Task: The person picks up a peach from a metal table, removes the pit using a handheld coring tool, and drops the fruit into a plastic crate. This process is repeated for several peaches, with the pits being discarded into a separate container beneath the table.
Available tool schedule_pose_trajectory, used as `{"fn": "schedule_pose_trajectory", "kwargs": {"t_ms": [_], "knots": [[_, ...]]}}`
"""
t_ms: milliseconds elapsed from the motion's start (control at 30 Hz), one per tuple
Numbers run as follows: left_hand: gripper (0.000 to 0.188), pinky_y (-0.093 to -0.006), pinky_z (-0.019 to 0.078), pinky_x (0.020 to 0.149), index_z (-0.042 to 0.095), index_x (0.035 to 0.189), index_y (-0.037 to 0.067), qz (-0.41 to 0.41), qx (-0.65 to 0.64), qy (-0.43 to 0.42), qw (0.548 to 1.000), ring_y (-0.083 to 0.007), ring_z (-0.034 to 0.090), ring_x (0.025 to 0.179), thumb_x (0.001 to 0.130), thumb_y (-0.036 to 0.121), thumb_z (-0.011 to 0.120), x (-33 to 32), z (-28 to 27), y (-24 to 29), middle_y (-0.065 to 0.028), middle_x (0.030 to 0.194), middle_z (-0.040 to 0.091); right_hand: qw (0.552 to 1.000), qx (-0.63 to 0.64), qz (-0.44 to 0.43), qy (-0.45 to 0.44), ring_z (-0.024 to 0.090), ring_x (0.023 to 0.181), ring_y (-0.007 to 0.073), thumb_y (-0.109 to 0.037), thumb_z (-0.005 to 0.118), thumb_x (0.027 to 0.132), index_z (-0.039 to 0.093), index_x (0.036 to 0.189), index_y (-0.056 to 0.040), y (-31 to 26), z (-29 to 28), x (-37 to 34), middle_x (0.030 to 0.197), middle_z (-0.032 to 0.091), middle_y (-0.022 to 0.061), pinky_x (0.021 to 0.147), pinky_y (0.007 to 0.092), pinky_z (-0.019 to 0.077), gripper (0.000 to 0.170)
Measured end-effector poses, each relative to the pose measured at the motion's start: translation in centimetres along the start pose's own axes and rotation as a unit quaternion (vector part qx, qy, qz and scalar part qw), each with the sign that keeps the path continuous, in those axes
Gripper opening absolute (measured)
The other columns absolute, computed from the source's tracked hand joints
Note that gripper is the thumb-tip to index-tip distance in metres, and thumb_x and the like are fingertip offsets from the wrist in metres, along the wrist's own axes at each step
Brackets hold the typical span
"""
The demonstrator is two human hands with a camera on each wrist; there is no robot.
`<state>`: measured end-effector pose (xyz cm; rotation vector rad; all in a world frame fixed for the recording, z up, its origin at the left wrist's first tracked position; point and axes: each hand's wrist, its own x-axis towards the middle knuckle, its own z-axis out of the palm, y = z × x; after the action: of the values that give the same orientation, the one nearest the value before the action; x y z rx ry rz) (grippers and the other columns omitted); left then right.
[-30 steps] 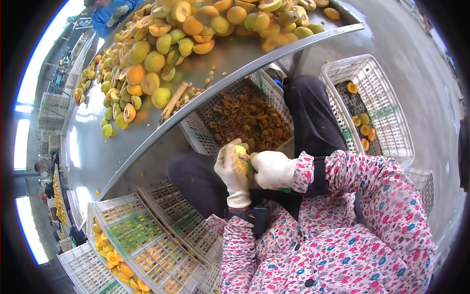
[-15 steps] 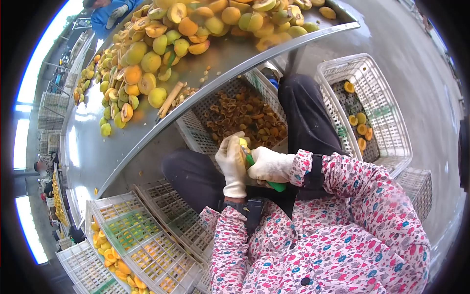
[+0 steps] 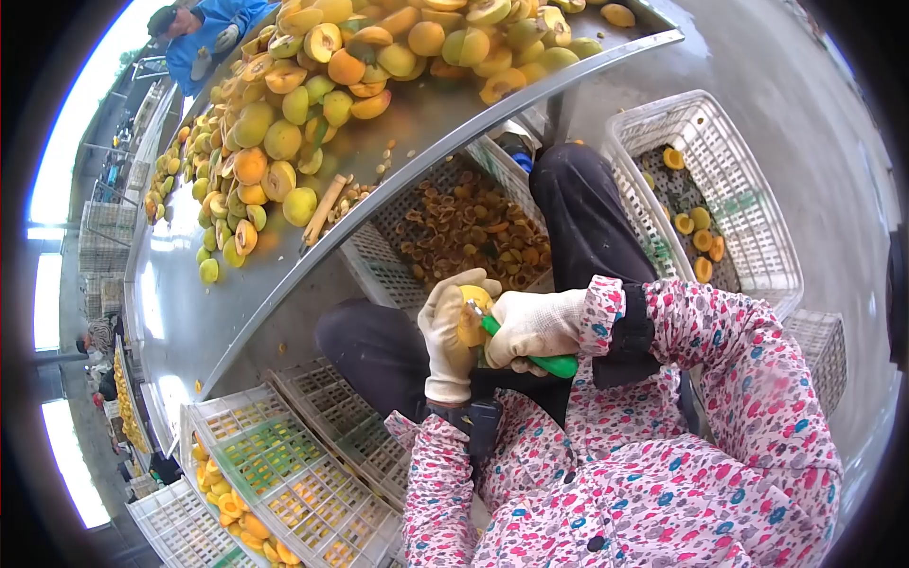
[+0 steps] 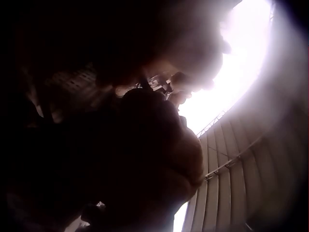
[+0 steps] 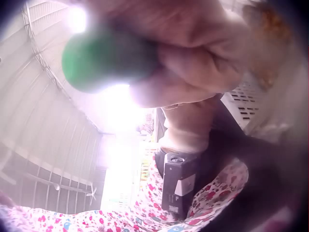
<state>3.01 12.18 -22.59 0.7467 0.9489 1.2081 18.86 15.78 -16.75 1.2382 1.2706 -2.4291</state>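
Note:
Both hands wear pale knit gloves and meet over the person's lap in the head view. A yellow peach [image 3: 470, 328] sits cupped in my left hand [image 3: 443, 331], its fingers curled round it. My right hand [image 3: 536, 324] grips a green-handled tool [image 3: 554, 365], whose metal tip is right at the peach's face. From the right wrist camera, the round green handle end sticks out of the fist, close to the lens. The left wrist view is mostly dark, with the fingers only in silhouette.
Halved peaches [image 3: 284, 140] pile up on a metal table [image 3: 180, 312]; a wooden-handled tool [image 3: 327, 210] lies near its edge. Below stands a crate of brown scraps [image 3: 473, 227]. Another crate [image 3: 757, 227] at right holds a few halves. Peach-filled crates [image 3: 275, 454] flank the left; a person in blue [image 3: 213, 43] works opposite.
The right hand has turned at the wrist, bringing more of the green handle into sight. In the left hand the peach shows more of its yellow side. The person opposite leans further into view.

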Motion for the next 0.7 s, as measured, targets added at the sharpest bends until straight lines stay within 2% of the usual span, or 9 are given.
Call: {"fn": "schedule_pose_trajectory", "kwargs": {"t_ms": [67, 167, 233, 300, 333, 467, 567, 633, 700], "knots": [[0.042, -0.0275, 0.0531, 0.075, 0.058, 0.112, -0.009, 0.015, 0.009, 0.028, 0.999, -0.0189, 0.065, 0.081, 0.093, 0.029, 0.055, 0.0, 0.3, -0.7, -0.0190, 0.096, 0.067, 0.998, -0.054, 0.007, 0.023, 0.058, 0.051, 0.0169, -0.012, 0.065, 0.073, 0.060, 0.077, -0.0012, 0.2, 0.2, 0.4, 0.063, 0.059, 0.0053, 0.045, 0.0293, 0.0459, 0.012], [0.042, -0.0287, 0.0534, 0.076, 0.059, 0.111, -0.009, 0.048, 0.046, 0.068, 0.995, -0.0198, 0.066, 0.082, 0.093, 0.029, 0.054, 1.0, -0.2, -0.7, -0.0194, 0.096, 0.067, 1.000, -0.014, -0.005, -0.002, 0.057, 0.050, 0.0161, -0.012, 0.064, 0.074, 0.060, 0.076, -0.0009, 0.1, -0.2, 1.0, 0.063, 0.059, 0.0059, 0.044, 0.0282, 0.0449, 0.012], [0.044, -0.0301, 0.0537, 0.077, 0.059, 0.110, -0.009, 0.015, 0.002, -0.045, 0.999, -0.0212, 0.066, 0.082, 0.093, 0.031, 0.052, 1.6, -0.8, 0.8, -0.0199, 0.095, 0.067, 0.999, 0.022, -0.023, -0.029, 0.055, 0.050, 0.0154, -0.011, 0.064, 0.074, 0.060, 0.073, -0.0007, -0.2, -0.3, 0.6, 0.063, 0.059, 0.0064, 0.044, 0.0274, 0.0441, 0.011], [0.046, -0.0310, 0.0539, 0.077, 0.059, 0.109, -0.010, 0.026, 0.024, -0.040, 0.999, -0.0223, 0.066, 0.082, 0.093, 0.032, 0.051, 1.7, -1.1, 1.0, -0.0204, 0.094, 0.067, 0.991, 0.103, -0.075, -0.044, 0.054, 0.047, 0.0154, -0.011, 0.063, 0.074, 0.057, 0.062, 0.0000, -0.4, 0.0, 0.7, 0.056, 0.055, 0.0067, 0.045, 0.0287, 0.0434, 0.018], [0.046, -0.0308, 0.0540, 0.076, 0.059, 0.109, -0.010, 0.006, 0.001, -0.043, 0.999, -0.0221, 0.066, 0.082, 0.092, 0.032, 0.052, 1.9, -1.3, 0.9, -0.0202, 0.093, 0.067, 0.989, 0.128, -0.061, -0.045, 0.055, 0.050, 0.0155, -0.009, 0.064, 0.075, 0.061, 0.073, -0.0002, -0.3, -0.1, 0.9, 0.062, 0.058, 0.0064, 0.045, 0.0275, 0.0443, 0.010], [0.040, -0.0285, 0.0535, 0.074, 0.060, 0.107, -0.010, -0.054, 0.024, -0.022, 0.998, -0.0192, 0.065, 0.080, 0.088, 0.024, 0.051, 2.0, -1.1, 1.0, -0.0187, 0.091, 0.067, 0.997, -0.060, 0.012, 0.057, 0.056, 0.051, 0.0167, -0.009, 0.062, 0.076, 0.062, 0.077, 0.0005, -0.5, 0.4, 1.6, 0.062, 0.058, 0.0063, 0.046, 0.0292, 0.0460, 0.009], [0.036, -0.0258, 0.0525, 0.071, 0.061, 0.106, -0.010, -0.107, 0.027, -0.074, 0.991, -0.0173, 0.064, 0.076, 0.083, 0.016, 0.050, 2.1, -1.5, 0.5, -0.0175, 0.090, 0.068, 1.000, -0.018, 0.020, -0.001, 0.056, 0.051, 0.0168, -0.010, 0.061, 0.076, 0.062, 0.076, 0.0013, 0.1, -0.3, 1.0, 0.062, 0.059, 0.0064, 0.047, 0.0291, 0.0467, 0.012], [0.036, -0.0253, 0.0519, 0.069, 0.061, 0.107, -0.009, -0.063, 0.032, -0.072, 0.995, -0.0168, 0.063, 0.074, 0.084, 0.019, 0.052, 2.1, -0.9, 0.8, -0.0173, 0.089, 0.068, 1.000, 0.003, -0.012, -0.020, 0.056, 0.051, 0.0166, -0.012, 0.061, 0.076, 0.063, 0.077, 0.0021, 0.6, -0.5, 0.6, 0.062, 0.059, 0.0065, 0.047, 0.0286, 0.0466, 0.014], [0.034, -0.0256, 0.0518, 0.068, 0.061, 0.107, -0.008, -0.045, -0.013, -0.018, 0.999, -0.0169, 0.063, 0.074, 0.087, 0.019, 0.054, 1.4, 0.6, 0.0, -0.0175, 0.089, 0.068, 0.993, 0.024, -0.109, -0.033, 0.056, 0.050, 0.0161, -0.012, 0.060, 0.075, 0.063, 0.077, 0.0022, 1.1, -0.7, 0.7, 0.062, 0.059, 0.0069, 0.048, 0.0283, 0.0463, 0.014]]}}
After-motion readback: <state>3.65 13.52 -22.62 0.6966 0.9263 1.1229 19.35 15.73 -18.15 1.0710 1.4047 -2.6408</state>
